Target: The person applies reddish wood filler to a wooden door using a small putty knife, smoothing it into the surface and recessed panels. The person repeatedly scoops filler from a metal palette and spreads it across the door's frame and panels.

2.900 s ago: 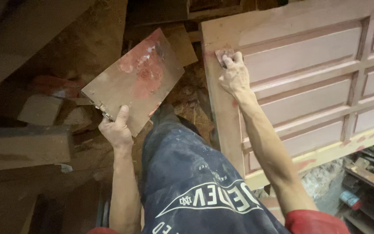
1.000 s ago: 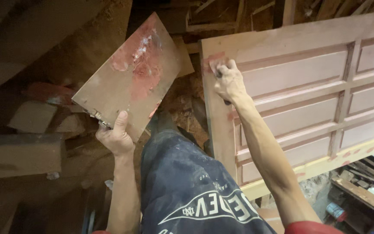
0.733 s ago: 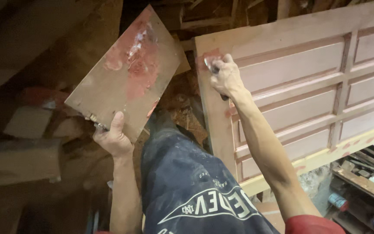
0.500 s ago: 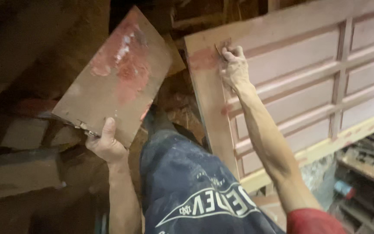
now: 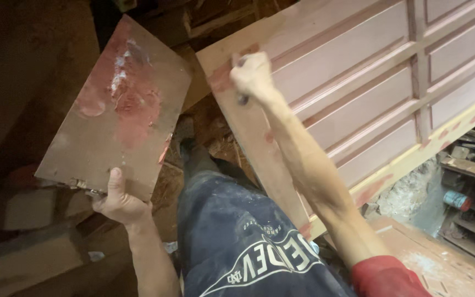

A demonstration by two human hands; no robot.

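My left hand [image 5: 117,202] grips the lower edge of a flat brown board [image 5: 117,110] smeared with reddish filler paste, held up and tilted at the left. My right hand [image 5: 253,76] is closed on a small putty knife, whose dark handle end shows below the fist, and presses it against the upper left corner of a pinkish panelled wooden door [image 5: 358,82]. A reddish patch of filler [image 5: 221,81] lies on the door frame just left of that hand. The knife's blade is mostly hidden by my fingers.
My leg in dark blue trousers [image 5: 237,236] fills the lower middle. Wood blocks and offcuts [image 5: 23,209] lie at the lower left. A cluttered wooden shelf with a blue can [image 5: 457,199] stands at the lower right. Sawdust covers the floor.
My right hand has slid the putty knife left and down along the door's top corner, spreading filler. The view swung, so the board and door now sit further left.
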